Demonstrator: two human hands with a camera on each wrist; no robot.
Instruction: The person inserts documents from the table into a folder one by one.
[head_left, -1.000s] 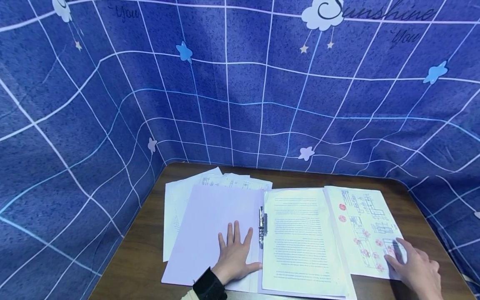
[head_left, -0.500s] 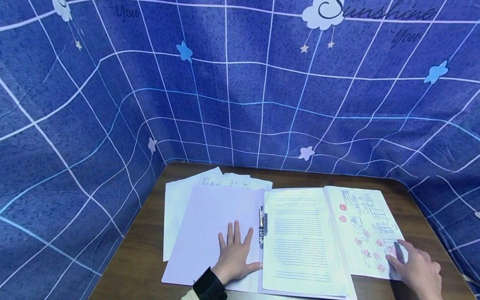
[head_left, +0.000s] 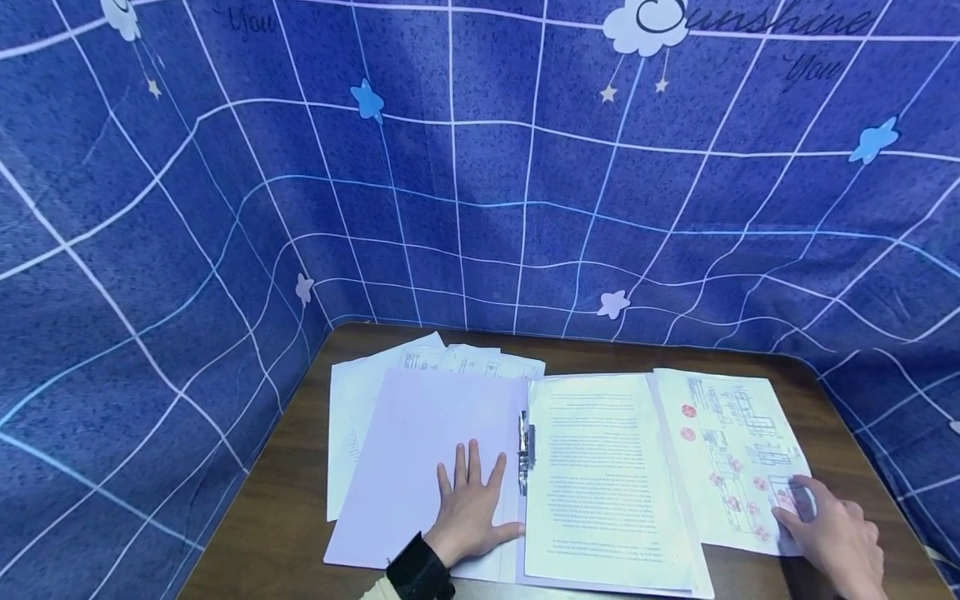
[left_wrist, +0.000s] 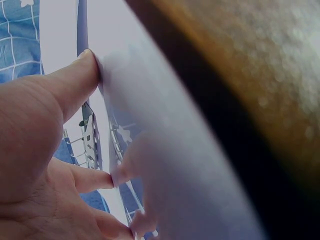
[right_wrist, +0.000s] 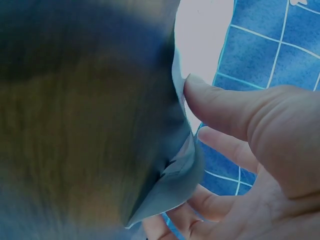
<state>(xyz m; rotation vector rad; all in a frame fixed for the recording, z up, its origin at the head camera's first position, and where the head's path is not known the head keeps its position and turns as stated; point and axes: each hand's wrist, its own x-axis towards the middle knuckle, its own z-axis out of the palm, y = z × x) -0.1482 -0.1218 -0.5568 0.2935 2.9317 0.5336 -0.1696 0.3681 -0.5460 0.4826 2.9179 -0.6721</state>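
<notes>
An open lilac folder [head_left: 408, 467] lies on the table with a metal clip [head_left: 523, 458] along its middle. My left hand [head_left: 468, 512] rests flat on its left cover, fingers spread and thumb close to the clip side. In the left wrist view the fingertips touch the pale cover. Upside-down typed pages [head_left: 596, 483] fill the right side of the folder. Beside them lies a sheet of line drawings with red stamps [head_left: 738, 442]. My right hand [head_left: 836, 533] pinches its near right edge between thumb and fingers; the right wrist view shows the paper edge [right_wrist: 175, 187] bending there.
Loose papers [head_left: 345, 417] stick out from under the folder's left and far edges. Beneath everything is a brown wooden table [head_left: 255, 508]. A blue cloth [head_left: 480, 167] with white grid lines and stars stands behind and at the sides.
The drawing sheet has shifted slightly to the right, away from the typed pages, with my right hand still at its edge. My left hand has not moved.
</notes>
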